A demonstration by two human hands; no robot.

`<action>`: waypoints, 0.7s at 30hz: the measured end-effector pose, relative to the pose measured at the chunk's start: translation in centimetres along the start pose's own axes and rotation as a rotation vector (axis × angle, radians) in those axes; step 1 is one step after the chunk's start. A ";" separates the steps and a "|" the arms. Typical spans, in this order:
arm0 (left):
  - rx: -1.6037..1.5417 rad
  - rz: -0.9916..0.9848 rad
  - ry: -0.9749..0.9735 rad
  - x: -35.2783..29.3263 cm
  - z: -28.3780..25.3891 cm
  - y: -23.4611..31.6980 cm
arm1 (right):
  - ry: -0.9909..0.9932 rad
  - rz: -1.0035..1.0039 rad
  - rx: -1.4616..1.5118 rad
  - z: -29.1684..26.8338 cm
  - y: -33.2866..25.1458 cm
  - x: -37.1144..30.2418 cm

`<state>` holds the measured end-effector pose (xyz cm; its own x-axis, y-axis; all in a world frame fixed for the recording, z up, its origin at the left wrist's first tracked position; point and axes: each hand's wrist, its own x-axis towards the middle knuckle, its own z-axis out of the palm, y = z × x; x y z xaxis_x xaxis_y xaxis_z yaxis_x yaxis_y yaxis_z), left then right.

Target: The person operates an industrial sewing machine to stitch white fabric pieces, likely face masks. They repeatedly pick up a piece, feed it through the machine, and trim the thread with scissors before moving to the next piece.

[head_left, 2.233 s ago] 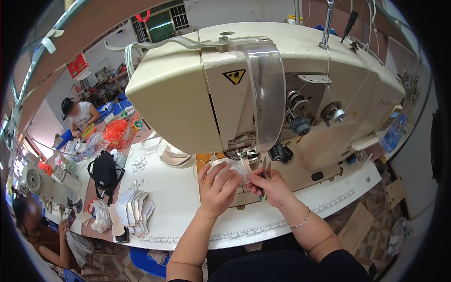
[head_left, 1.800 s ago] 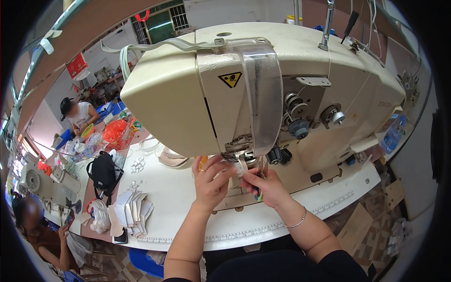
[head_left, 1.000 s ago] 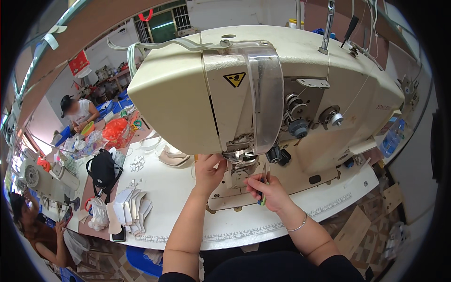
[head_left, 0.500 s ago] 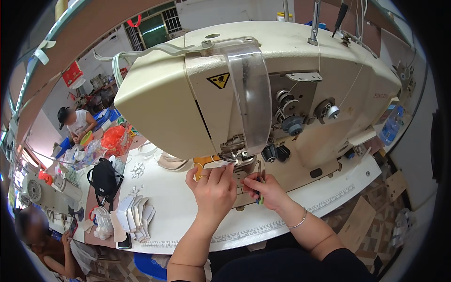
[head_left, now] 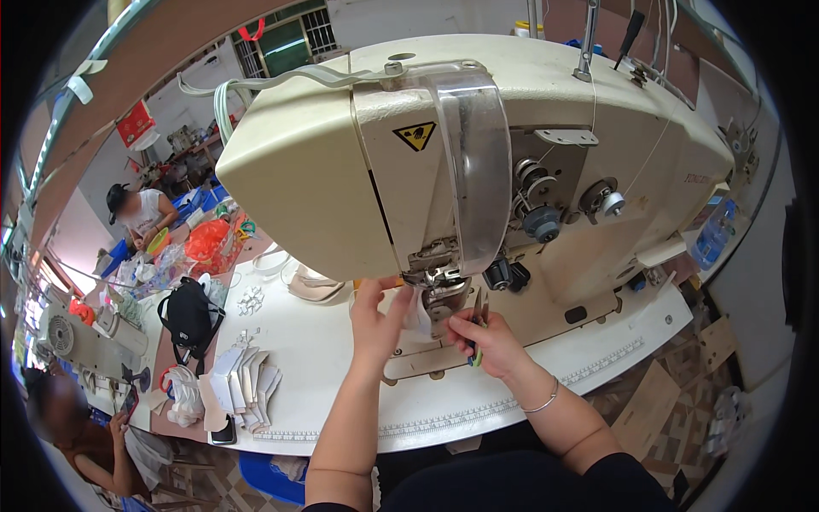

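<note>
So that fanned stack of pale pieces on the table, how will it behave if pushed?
The stack would probably slide apart, since its pieces overlap in a fan. Each piece is likely light and bendable, judging by the thin edges.

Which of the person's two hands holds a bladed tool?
The right hand, with the bracelet: a scissors-like tool points up from its grip. The left hand, beside the white piece, shows no such tool.

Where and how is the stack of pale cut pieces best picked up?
Probably pinch the stack at its fanned right edge, the left hand coming from the right: the pieces spread apart there, while a dark phone-like thing lies by the near-left corner.
</note>
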<state>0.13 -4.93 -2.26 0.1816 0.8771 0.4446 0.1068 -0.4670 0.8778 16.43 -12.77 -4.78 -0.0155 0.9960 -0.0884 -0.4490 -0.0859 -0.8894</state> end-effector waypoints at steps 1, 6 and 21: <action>-0.189 -0.214 -0.060 0.7 -0.3 -0.5 | 0.005 -0.009 -0.003 0.2 0.0 0.1; -0.803 -0.494 -0.271 0.9 -1.1 0.0 | 0.059 -0.159 -0.087 0.8 0.0 0.1; -0.904 -0.539 -0.212 -0.2 -0.1 -0.1 | 0.123 -0.559 0.105 0.0 -3.9 1.7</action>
<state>-0.05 -5.08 -2.39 0.5021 0.8648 -0.0044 -0.5236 0.3081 0.7943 18.19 -10.71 -1.44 0.3502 0.8787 0.3245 -0.4460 0.4610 -0.7672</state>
